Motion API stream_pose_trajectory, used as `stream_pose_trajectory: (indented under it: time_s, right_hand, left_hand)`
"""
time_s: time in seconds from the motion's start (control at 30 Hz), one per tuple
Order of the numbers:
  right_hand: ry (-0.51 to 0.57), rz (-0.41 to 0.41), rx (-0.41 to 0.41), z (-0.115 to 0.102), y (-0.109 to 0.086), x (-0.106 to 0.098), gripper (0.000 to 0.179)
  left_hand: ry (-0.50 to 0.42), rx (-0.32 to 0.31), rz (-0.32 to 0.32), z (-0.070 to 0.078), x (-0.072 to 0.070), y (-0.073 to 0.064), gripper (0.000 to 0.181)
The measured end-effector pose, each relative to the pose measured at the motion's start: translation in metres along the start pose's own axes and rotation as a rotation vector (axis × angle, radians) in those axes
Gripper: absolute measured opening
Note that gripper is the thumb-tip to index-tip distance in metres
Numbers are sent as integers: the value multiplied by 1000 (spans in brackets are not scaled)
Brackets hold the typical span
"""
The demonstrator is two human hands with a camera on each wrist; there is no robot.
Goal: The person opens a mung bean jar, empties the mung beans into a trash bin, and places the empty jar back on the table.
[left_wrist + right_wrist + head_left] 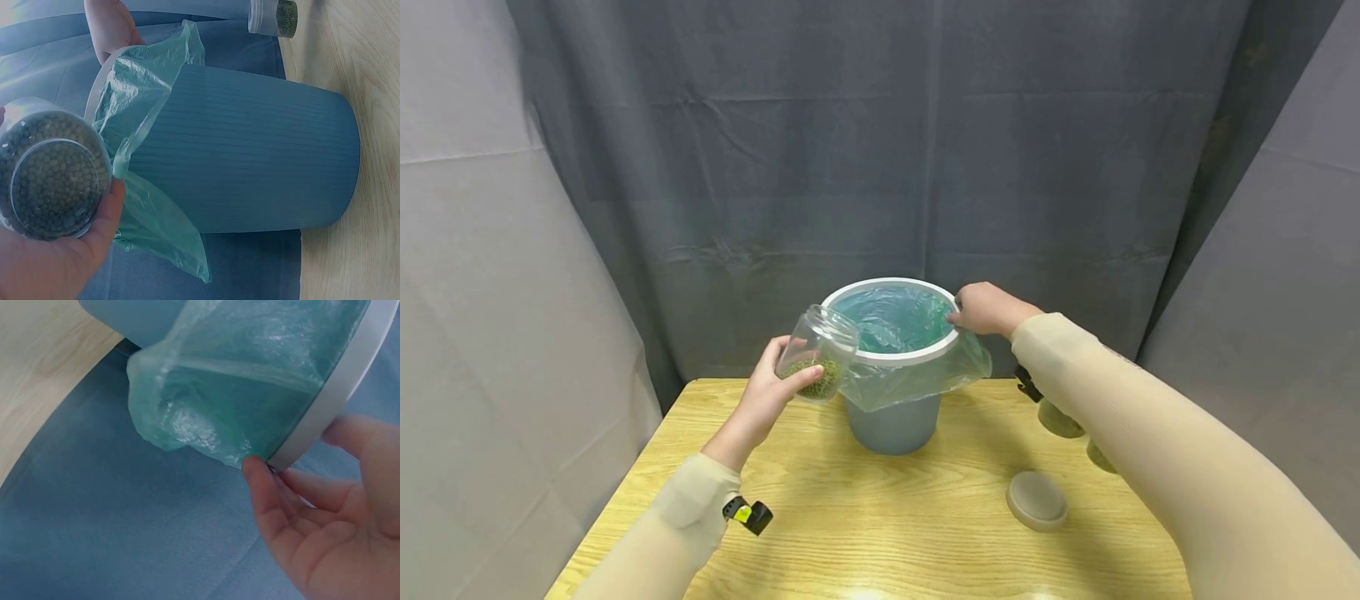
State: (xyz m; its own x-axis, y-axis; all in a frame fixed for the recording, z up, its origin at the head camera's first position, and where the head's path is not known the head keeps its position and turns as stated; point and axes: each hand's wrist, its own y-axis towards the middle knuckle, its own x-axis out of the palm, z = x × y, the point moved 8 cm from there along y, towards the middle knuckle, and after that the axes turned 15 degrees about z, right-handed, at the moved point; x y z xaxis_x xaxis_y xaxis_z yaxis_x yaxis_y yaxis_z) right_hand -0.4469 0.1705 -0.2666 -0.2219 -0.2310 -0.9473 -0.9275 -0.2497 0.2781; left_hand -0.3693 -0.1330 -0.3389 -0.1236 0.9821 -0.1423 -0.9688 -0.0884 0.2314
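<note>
My left hand (769, 398) grips an open glass jar (833, 335) with small green beans (820, 380) in its bottom. The jar tilts toward the rim of a grey-blue trash bin (891, 427), at its left side. In the left wrist view the beans (57, 181) show through the jar's base. A thin green trash bag (917, 385) lines the bin and hangs over its outside, under a white rim ring (904, 358). At the right side of that ring, my right hand (337, 512) pinches the edge with thumb and fingers.
A round lid (1037, 500) lies on the wooden table (865, 517), right of the bin. Behind my right forearm stand two containers, partly hidden; one container (1060, 419) holds something green. Grey curtains (760, 183) hang behind and white cloth (490, 333) covers the left side.
</note>
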Motion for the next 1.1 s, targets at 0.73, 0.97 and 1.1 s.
stream_pose_trajectory:
  time_s: [0.73, 0.97, 1.1]
  right_hand:
    - [21, -53, 74, -2, 8, -2, 36]
    - [21, -85, 49, -6, 8, -7, 32]
    - [43, -127, 53, -6, 5, -10, 36]
  left_hand:
    - [3, -6, -2, 1, 3, 0, 59]
    - [6, -2, 6, 3, 1, 0, 58]
    - [0, -5, 9, 3, 2, 0, 57]
